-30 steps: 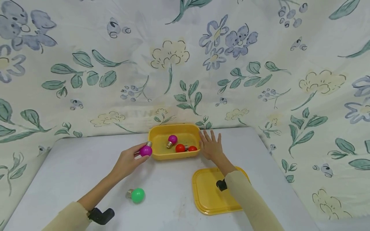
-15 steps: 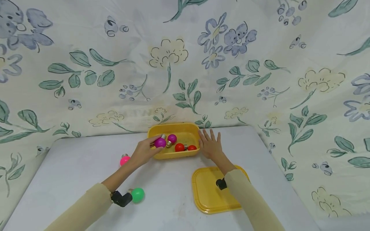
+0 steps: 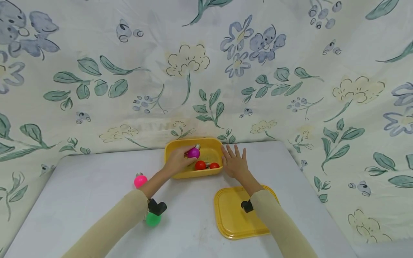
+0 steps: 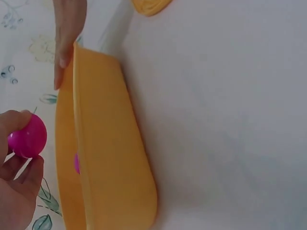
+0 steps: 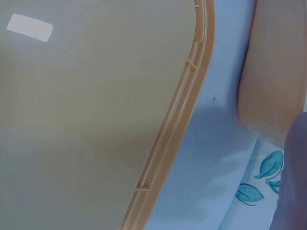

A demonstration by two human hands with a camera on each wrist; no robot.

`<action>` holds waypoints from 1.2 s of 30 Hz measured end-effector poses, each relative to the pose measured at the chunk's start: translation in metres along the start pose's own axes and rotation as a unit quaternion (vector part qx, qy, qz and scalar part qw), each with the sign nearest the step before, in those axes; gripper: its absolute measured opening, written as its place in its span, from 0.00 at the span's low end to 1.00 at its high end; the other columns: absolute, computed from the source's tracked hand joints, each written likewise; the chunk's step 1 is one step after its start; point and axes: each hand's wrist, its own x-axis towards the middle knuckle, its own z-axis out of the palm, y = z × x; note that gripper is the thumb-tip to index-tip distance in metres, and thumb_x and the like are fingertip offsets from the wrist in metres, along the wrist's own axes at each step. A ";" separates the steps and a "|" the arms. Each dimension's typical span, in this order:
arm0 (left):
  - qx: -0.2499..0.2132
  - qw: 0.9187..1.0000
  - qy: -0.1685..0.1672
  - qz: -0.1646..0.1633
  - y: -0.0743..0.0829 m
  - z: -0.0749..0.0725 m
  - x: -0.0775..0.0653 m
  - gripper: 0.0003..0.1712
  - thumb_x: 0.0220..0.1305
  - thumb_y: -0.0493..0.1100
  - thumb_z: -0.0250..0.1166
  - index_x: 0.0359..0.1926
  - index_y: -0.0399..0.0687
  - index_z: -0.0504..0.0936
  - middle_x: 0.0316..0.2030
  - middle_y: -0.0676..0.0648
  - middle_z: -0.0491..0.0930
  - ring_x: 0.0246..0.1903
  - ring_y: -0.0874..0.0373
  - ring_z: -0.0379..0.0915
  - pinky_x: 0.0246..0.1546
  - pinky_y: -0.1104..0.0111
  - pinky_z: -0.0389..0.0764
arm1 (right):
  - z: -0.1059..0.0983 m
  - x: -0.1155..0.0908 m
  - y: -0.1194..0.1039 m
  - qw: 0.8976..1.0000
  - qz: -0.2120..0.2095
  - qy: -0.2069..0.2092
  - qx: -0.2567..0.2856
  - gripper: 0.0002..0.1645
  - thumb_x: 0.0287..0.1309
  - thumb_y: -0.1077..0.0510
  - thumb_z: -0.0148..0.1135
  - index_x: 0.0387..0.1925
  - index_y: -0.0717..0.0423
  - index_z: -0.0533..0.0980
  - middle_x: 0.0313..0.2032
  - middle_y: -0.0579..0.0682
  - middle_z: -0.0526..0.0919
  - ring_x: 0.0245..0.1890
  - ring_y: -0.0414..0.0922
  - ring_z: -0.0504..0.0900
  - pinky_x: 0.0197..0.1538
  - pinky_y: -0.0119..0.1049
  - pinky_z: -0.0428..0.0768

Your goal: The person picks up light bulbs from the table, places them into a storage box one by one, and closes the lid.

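Left hand (image 3: 176, 162) had carried the purple bulb (image 3: 193, 153) from outside the yellow tub (image 3: 190, 174) to over it, still pinching it; lowering gently beside the red bulbs (image 3: 204, 165) looked smartest while the flat right hand (image 3: 235, 163) steadied that tub.

Both arms reach forward in cream sleeves. The left hand (image 3: 176, 162) has its fingers curled in a pinch; the right hand (image 3: 235, 164) lies flat, palm down, its fingers straight and spread.

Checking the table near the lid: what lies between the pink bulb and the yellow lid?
In the head view, the left forearm crosses between the pink bulb and the yellow lid, with the green bulb partly hidden beneath its wrist camera.
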 end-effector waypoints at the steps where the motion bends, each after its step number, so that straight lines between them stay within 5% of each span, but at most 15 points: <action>1: 0.004 1.000 -0.001 0.002 0.001 0.002 0.002 0.32 0.66 0.38 0.68 0.68 0.35 0.71 0.59 0.34 0.76 0.57 0.40 0.72 0.54 0.53 0.80 | 0.000 0.000 0.000 1.000 0.000 0.000 0.000 0.34 0.79 0.44 0.25 0.80 0.42 0.41 0.78 0.47 0.44 0.77 0.55 0.37 0.72 0.63 0.31; 18: 0.007 1.000 -0.022 -0.014 0.002 0.025 0.029 0.29 0.66 0.36 0.67 0.66 0.34 0.72 0.60 0.36 0.75 0.58 0.41 0.72 0.58 0.54 0.77 | -0.003 -0.003 -0.003 1.000 0.003 0.000 0.002 0.34 0.79 0.44 0.28 0.80 0.42 0.41 0.78 0.48 0.45 0.77 0.56 0.38 0.72 0.63 0.31; 36: 0.059 0.997 -0.044 -0.027 -0.002 0.041 0.048 0.30 0.68 0.38 0.66 0.68 0.38 0.71 0.62 0.37 0.74 0.60 0.43 0.71 0.61 0.56 0.74 | -0.001 -0.001 -0.001 1.000 0.002 0.007 -0.003 0.34 0.79 0.43 0.27 0.80 0.41 0.41 0.78 0.47 0.46 0.77 0.55 0.38 0.72 0.63 0.33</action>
